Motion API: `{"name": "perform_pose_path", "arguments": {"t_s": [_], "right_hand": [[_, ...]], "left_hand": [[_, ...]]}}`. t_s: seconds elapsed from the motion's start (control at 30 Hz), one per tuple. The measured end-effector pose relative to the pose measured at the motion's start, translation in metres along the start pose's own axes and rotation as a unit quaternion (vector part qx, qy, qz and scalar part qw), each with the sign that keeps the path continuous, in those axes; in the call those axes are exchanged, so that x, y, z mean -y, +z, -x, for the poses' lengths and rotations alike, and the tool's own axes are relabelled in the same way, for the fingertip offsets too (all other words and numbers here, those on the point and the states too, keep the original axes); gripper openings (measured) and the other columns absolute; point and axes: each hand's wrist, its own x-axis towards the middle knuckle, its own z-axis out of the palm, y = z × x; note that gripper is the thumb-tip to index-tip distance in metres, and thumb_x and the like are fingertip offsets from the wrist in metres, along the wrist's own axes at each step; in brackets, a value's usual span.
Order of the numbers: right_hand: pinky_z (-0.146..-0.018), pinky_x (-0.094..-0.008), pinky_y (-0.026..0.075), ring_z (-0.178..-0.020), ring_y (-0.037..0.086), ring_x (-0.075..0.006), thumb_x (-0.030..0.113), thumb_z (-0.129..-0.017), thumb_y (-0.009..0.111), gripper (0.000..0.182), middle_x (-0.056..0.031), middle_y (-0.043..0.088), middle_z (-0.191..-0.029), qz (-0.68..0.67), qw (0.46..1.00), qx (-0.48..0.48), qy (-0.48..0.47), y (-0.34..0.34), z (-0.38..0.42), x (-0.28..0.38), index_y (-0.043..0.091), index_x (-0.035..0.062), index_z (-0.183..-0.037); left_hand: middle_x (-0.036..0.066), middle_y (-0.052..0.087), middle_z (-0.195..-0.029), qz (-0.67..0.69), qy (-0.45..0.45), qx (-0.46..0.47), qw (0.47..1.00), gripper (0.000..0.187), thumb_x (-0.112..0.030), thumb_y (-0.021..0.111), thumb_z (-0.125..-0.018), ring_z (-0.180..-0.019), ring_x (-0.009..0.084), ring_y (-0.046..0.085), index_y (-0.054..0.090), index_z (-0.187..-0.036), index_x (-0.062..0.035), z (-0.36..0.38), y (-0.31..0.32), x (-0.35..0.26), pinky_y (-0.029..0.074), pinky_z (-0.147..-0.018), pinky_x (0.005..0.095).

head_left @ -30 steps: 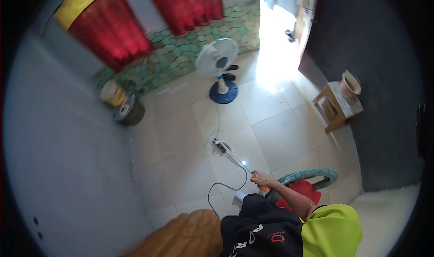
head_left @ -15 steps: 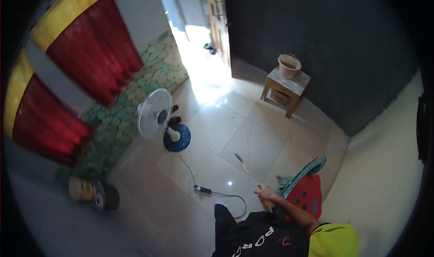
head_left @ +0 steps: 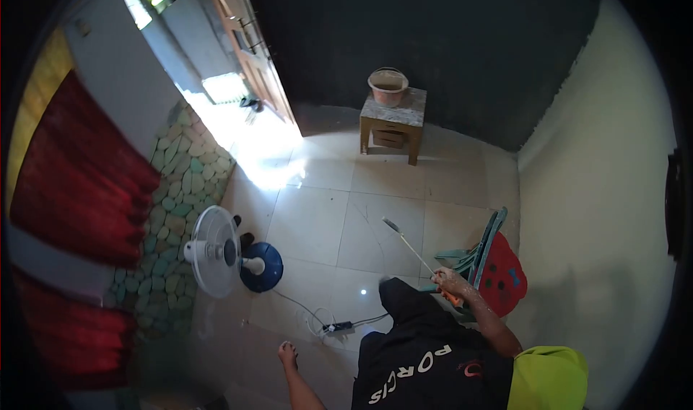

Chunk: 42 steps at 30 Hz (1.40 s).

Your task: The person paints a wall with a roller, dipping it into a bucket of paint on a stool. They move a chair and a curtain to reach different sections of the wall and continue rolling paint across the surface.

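My right hand [head_left: 450,280] is closed around the orange handle of a small paint roller [head_left: 413,250], whose thin pale rod points forward to a dark grey head. Pale spatters mark the skin of this hand. Beside it stands a child's chair [head_left: 499,284] with a red, dark-spotted panel and a green frame; my arm covers part of it. My left hand [head_left: 287,351] hangs low over the floor, away from my body. Its fingers look curled, and nothing shows in them.
A fan [head_left: 216,251] on a blue base stands left, its cord running to a power strip [head_left: 337,327]. A small table [head_left: 397,110] by the dark wall carries a bucket [head_left: 388,89]. The door [head_left: 249,49] is open. Red curtains [head_left: 79,172] hang at left.
My view has turned left, and the room has shifted within it. My left hand has come into view, and a dark-clothed leg extends farther forward. The roller stays in my right hand.
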Motion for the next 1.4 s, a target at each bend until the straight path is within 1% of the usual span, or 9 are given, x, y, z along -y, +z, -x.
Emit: {"name": "perform_pose_path", "arguments": {"t_s": [0.23, 0.3, 0.37, 0.5, 0.87, 0.93, 1.03, 1.13, 1.4], "right_hand": [[-0.054, -0.0312, 0.051, -0.061, 0.061, -0.0160, 0.021, -0.085, 0.068, 0.050, -0.0122, 0.066, -0.087, 0.007, 0.999, -0.013, 0.048, -0.072, -0.056, 0.041, 0.048, -0.0001, -0.125], [-0.055, -0.0319, 0.051, -0.062, 0.062, -0.0166, 0.021, -0.084, 0.070, 0.051, -0.0122, 0.066, -0.090, 0.042, 0.998, -0.020, 0.044, -0.099, -0.093, 0.059, 0.048, -0.0001, -0.125], [-0.059, -0.0335, 0.052, -0.065, 0.063, -0.0174, 0.019, -0.077, 0.076, 0.056, -0.0124, 0.066, -0.094, 0.153, 0.986, -0.017, 0.060, -0.125, -0.127, 0.093, 0.050, 0.0012, -0.123], [-0.062, -0.0350, 0.053, -0.067, 0.065, -0.0194, 0.012, -0.071, 0.079, 0.052, -0.0121, 0.067, -0.087, 0.238, 0.967, -0.024, 0.085, -0.174, -0.186, 0.147, 0.053, 0.0029, -0.116], [-0.074, -0.0334, 0.054, -0.083, 0.067, -0.0203, 0.000, -0.063, 0.065, 0.059, -0.0111, 0.065, -0.110, 0.181, 0.974, -0.060, 0.119, -0.320, -0.233, 0.307, 0.055, 0.0103, -0.120], [-0.078, -0.0353, 0.054, -0.090, 0.066, -0.0222, 0.002, -0.064, 0.066, 0.057, -0.0115, 0.065, -0.111, 0.162, 0.979, -0.116, 0.051, -0.333, -0.242, 0.304, 0.055, 0.0106, -0.119], [-0.088, -0.0371, 0.050, -0.100, 0.063, -0.0269, 0.000, -0.065, 0.066, 0.054, -0.0115, 0.064, -0.112, 0.144, 0.975, -0.161, 0.048, -0.340, -0.244, 0.346, 0.054, 0.0094, -0.117], [-0.092, -0.0385, 0.047, -0.104, 0.061, -0.0300, 0.000, -0.066, 0.067, 0.054, -0.0113, 0.063, -0.112, 0.122, 0.965, -0.227, 0.053, -0.338, -0.248, 0.384, 0.053, 0.0099, -0.117], [-0.088, -0.0398, 0.049, -0.103, 0.060, -0.0318, 0.000, -0.068, 0.066, 0.050, -0.0138, 0.062, -0.110, 0.119, 0.943, -0.287, 0.123, -0.353, -0.306, 0.504, 0.051, 0.0102, -0.115]], "left_hand": [[0.008, 0.057, -0.108, 0.049, -0.002, 0.050, 0.998, 0.033, -0.030, 0.051, -0.093, -0.095, 0.0252, 0.059, 0.049, -0.120, -0.0113, -0.034, 0.122, -0.068, 0.050, -0.076, 0.0390], [0.010, 0.056, -0.104, -0.027, -0.067, 0.079, 0.994, 0.031, -0.029, 0.052, -0.092, -0.093, 0.0272, 0.060, 0.049, -0.115, -0.0086, -0.039, 0.153, -0.059, 0.051, -0.074, 0.0410], [0.008, 0.057, -0.078, -0.062, -0.123, 0.052, 0.989, 0.021, -0.020, 0.055, -0.084, -0.060, 0.0216, 0.057, 0.056, -0.099, -0.0048, -0.033, 0.181, -0.054, 0.050, -0.053, 0.0363], [0.006, 0.058, -0.078, -0.154, -0.166, 0.072, 0.971, 0.019, -0.021, 0.058, -0.083, -0.056, 0.0192, 0.055, 0.057, -0.095, -0.0052, -0.052, 0.224, -0.034, 0.046, -0.049, 0.0339], [0.005, 0.063, -0.091, -0.144, -0.069, 0.055, 0.986, 0.030, -0.018, 0.062, -0.083, -0.069, 0.0163, 0.058, 0.053, -0.110, -0.0086, -0.170, 0.363, -0.277, 0.047, -0.052, 0.0315], [0.010, 0.061, -0.106, -0.150, -0.047, 0.070, 0.985, 0.041, -0.020, 0.058, -0.086, -0.087, 0.0251, 0.061, 0.046, -0.123, -0.0078, -0.198, 0.395, -0.328, 0.049, -0.068, 0.0403], [0.007, 0.064, -0.097, -0.102, -0.032, 0.068, 0.992, 0.038, -0.015, 0.062, -0.083, -0.071, 0.0164, 0.059, 0.049, -0.119, -0.0086, -0.244, 0.450, -0.394, 0.047, -0.054, 0.0301], [0.010, 0.062, -0.110, -0.170, -0.018, 0.127, 0.977, 0.043, -0.015, 0.058, -0.086, -0.086, 0.0241, 0.061, 0.045, -0.127, -0.0093, -0.299, 0.507, -0.442, 0.050, -0.069, 0.0403], [0.009, 0.063, -0.113, -0.288, 0.037, 0.266, 0.919, 0.042, -0.017, 0.056, -0.089, -0.090, 0.0225, 0.061, 0.046, -0.130, -0.0130, -0.372, 0.671, -0.588, 0.049, -0.072, 0.0367]]}}
